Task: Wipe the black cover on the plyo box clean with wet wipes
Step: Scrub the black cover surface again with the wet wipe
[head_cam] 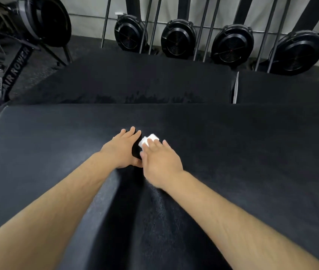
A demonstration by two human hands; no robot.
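The black cover [242,152] of the near plyo box fills the lower part of the head view, matte and lightly textured. A folded white wet wipe [148,140] lies on it near the middle. My right hand [160,162] presses flat on the wipe, fingers over its near half. My left hand [122,149] lies flat on the cover right beside it, fingers apart, holding nothing; its thumb touches my right hand.
A second black box [127,80] stands behind, with damp streaks along its near edge, and a third [291,90] to the right. Several upright air rowers with black fan housings [178,40] lean on the back wall. Another rower [16,71] stands at far left.
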